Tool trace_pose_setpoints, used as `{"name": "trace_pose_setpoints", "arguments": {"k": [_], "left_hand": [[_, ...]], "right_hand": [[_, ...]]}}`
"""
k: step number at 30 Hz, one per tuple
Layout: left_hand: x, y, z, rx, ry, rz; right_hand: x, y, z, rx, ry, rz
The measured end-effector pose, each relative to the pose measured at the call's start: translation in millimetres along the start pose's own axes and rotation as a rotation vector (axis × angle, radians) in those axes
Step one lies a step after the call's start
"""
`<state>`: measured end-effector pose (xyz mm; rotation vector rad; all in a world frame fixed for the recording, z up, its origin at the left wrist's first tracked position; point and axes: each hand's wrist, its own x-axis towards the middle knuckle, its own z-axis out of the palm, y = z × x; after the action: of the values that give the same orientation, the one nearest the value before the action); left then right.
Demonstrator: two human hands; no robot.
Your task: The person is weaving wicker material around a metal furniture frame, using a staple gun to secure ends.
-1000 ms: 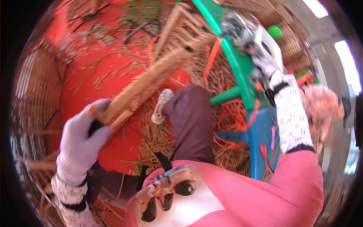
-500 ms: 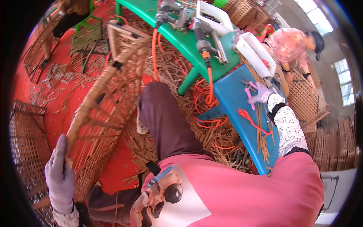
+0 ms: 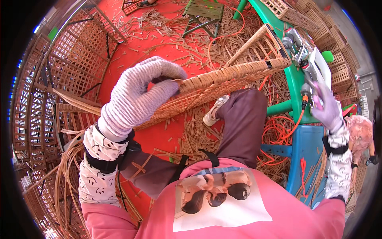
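Note:
My left hand (image 3: 139, 93), in a light ribbed glove, is closed on the near end of the bound rim of a woven wicker basket (image 3: 225, 77). The basket lies slantwise, its far corner close to the green bench (image 3: 292, 81). My right hand (image 3: 329, 109), gloved too and slightly blurred, is raised by the bench edge above the blue stool (image 3: 304, 139). Pink-handled pliers (image 3: 317, 99) show at its fingers; their jaws are hard to make out. Air tools (image 3: 304, 65) and a white frame-like piece (image 3: 321, 71) lie on the green bench.
Wicker panels (image 3: 71, 55) and loose strips (image 3: 67, 163) crowd the left. Cane scraps (image 3: 199, 139) litter the red floor, with an orange hose (image 3: 278, 131) coiled under the bench. A folding stool (image 3: 205, 10) stands ahead. Another person (image 3: 360, 133) works at right.
My view has swung left. The left hand has changed from an extended hold at the basket's edge to a pinch on its rim. The right hand has lifted off the blue stool with the pliers.

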<state>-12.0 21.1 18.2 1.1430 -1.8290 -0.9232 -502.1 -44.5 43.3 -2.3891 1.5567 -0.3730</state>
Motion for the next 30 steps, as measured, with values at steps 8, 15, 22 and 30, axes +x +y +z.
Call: {"name": "trace_pose_setpoints", "arguments": {"k": [8, 15, 22, 30], "left_hand": [[-5.0, 1.9, 10.6, -0.091, 0.109, -0.070], [-12.4, -2.7, 12.4, -0.118, 0.084, -0.166], [-7.6, 2.5, 14.6, -0.263, 0.158, -0.290], [2.3, 2.6, 27.4, 0.189, 0.076, -0.031]], "right_hand": [[124.1, -187.1, 69.3, -0.315, -0.089, -0.892], [135.5, -206.4, 80.7, -0.225, -0.141, -0.972], [135.3, -201.2, 73.3, 0.007, -0.423, -0.794], [62.6, -104.5, 39.9, -0.056, 0.100, -0.235]]}}
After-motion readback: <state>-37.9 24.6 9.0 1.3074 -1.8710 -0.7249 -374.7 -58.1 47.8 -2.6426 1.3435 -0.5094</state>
